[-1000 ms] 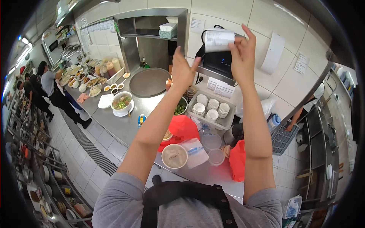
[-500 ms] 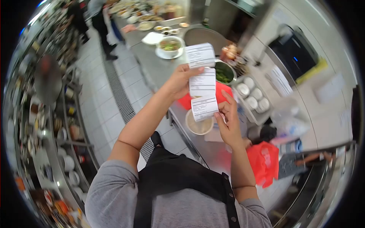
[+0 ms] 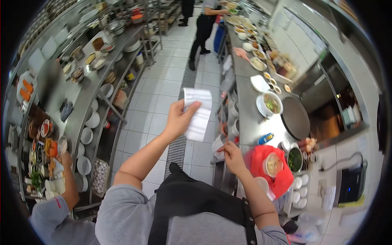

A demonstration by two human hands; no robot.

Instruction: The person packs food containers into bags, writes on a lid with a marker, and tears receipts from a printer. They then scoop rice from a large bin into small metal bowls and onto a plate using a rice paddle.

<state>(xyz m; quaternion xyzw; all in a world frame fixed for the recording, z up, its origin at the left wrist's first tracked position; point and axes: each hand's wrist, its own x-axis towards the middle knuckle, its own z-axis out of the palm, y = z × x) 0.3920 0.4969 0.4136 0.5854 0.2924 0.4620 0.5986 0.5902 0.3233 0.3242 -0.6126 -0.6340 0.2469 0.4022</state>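
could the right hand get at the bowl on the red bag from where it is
Probably yes. The right hand hovers at the counter edge just beside the red bag, with nothing between it and the bowl. But it already pinches a small paper slip, so its grip is occupied.

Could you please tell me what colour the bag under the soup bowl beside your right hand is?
The bag is red, seen in the head view.

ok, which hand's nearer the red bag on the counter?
Right. The right hand, holding a small slip, sits just beside the red bag; the left hand holds a receipt farther away over the floor.
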